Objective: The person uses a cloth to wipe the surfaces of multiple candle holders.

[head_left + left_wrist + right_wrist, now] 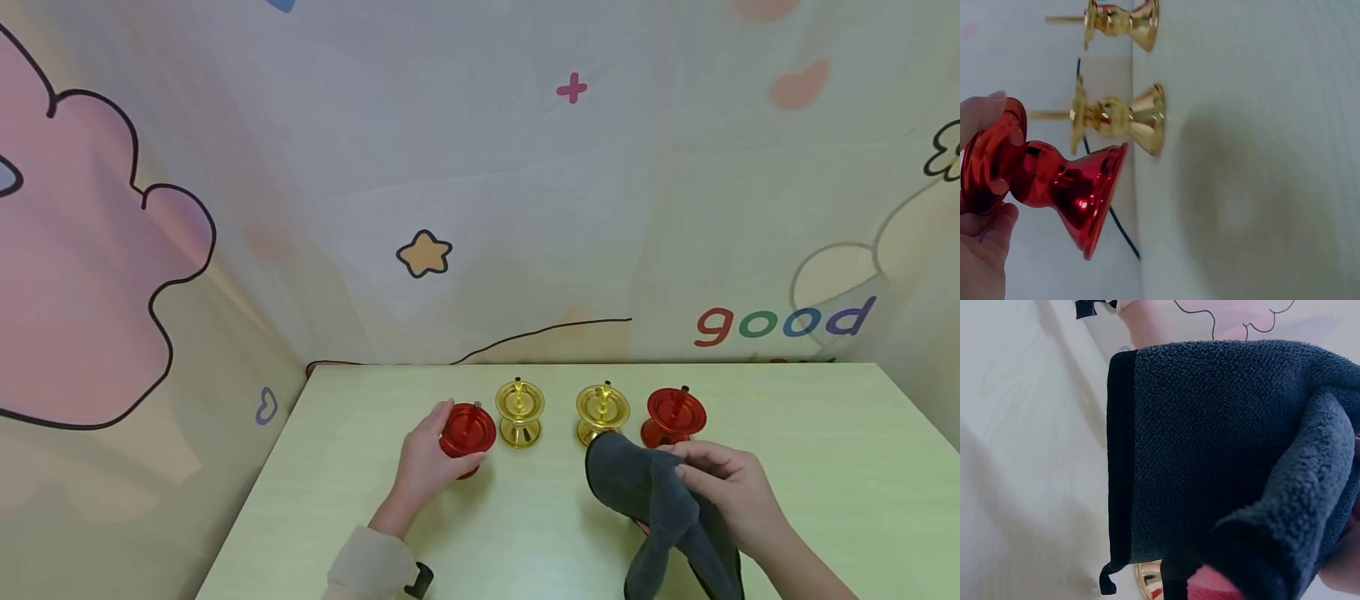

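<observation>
My left hand (423, 458) grips a shiny red candle holder (469, 429) by its dish-shaped top. In the left wrist view this red candle holder (1079, 187) tilts, its flared base off the table. From my right hand (738, 492) hangs a dark grey towel (626, 477), pinched between thumb and fingers. Close up in the right wrist view, the towel (1210, 437) shows a fuzzy face, a black edging and a pinkish-red patch. Two gold candle holders (519, 412) (602, 407) and a second red candle holder (675, 414) stand upright behind, each with a thin spike.
The pale wood-patterned table (525, 533) reaches back to a printed cloth backdrop (510, 208) with a star and coloured letters. The towel hangs in front of the right-hand gold holder and covers part of its base.
</observation>
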`<state>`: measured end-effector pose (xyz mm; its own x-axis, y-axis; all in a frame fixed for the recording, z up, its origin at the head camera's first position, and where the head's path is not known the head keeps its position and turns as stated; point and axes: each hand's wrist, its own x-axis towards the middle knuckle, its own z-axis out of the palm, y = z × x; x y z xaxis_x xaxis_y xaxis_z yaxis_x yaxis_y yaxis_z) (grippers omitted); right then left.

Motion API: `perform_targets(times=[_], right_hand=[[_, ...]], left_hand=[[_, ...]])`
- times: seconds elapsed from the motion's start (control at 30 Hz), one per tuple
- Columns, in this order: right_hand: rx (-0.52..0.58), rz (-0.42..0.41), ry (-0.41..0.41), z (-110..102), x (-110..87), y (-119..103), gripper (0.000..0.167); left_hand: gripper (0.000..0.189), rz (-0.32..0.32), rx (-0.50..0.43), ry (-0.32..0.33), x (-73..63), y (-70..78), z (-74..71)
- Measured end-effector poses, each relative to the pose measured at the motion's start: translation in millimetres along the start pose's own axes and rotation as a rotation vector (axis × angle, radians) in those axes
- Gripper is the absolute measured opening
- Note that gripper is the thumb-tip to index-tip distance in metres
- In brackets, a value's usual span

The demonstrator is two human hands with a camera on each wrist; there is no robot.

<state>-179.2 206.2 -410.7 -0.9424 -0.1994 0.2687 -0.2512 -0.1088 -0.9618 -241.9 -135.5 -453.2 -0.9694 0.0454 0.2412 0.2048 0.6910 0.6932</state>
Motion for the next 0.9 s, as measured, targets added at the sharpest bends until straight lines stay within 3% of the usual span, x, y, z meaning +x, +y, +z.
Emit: perform_targets(times=[0.13,0.3,0.5,0.73,0.9], right_hand=[[-0.009,-0.002,0.027,1.4,4.2,-4.4,0.032],[-0.045,0.036,0.079,5.5,10.5,-11.2,0.027],[0.0,0.036,0.113,15.8,18.7,-17.2,0.029],[0.06,-0.06,0.128,35.3,33.0,-22.5,0.032],[0.028,-0.021,0.153,48.9,38.9,-24.1,0.027]], left_hand=[[0.078,0.136,0.104,-0.055,-6.8,21.0,-5.8],[0.08,0.232,0.152,-0.129,-14.7,43.4,-9.1],[0.079,0.298,0.195,-0.196,-22.3,62.9,-9.2],[0.071,0.339,0.299,-0.264,-26.1,81.8,-3.6],[0.072,0.343,0.319,-0.271,-28.0,94.3,-0.2]])
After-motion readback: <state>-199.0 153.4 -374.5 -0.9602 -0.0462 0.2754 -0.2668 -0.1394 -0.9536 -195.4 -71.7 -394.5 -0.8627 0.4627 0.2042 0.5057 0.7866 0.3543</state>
